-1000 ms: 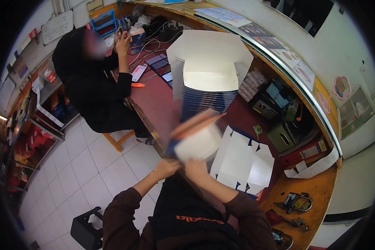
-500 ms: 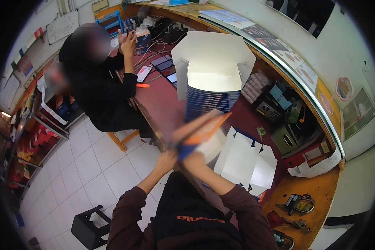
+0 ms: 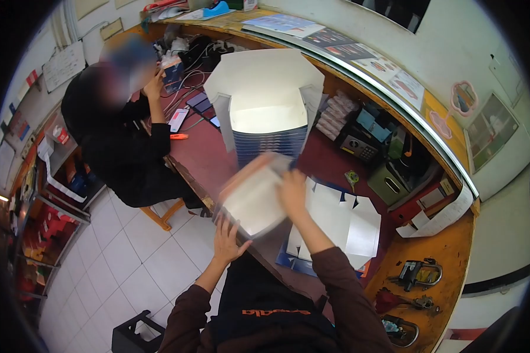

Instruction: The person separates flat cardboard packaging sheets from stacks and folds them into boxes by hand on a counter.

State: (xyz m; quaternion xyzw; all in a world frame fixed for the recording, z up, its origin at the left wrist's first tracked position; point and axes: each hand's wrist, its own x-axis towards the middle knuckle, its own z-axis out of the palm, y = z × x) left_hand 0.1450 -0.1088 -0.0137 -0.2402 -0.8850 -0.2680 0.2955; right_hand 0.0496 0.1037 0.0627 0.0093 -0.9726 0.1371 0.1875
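Observation:
A cardboard box point(image 3: 254, 203), white inside with a blurred orange edge, is in front of me at the near edge of the table. My left hand point(image 3: 227, 240) rests against its near left corner, fingers spread. At the box's right side is my right hand point(image 3: 292, 193), its fingers smeared by motion. Just beyond stands a tall stack of nested boxes point(image 3: 271, 141), blue outside and white inside, the top one with raised flaps. To the right of my right arm lie flat cardboard blanks point(image 3: 350, 226), white side up with blue edges.
A person in black point(image 3: 109, 138) sits at the left, a hand raised. Near them lie phones point(image 3: 178, 120) and an orange cutter point(image 3: 179, 136). A safe point(image 3: 359, 147), a tape measure point(image 3: 351, 177) and binders point(image 3: 415, 203) are on the right. Padlocks point(image 3: 418, 275) lie on the wooden shelf.
The box was tilted with its orange and blue outside showing; now its white inside faces up. My hands have moved apart, the right one up its right side. The view has shifted slightly.

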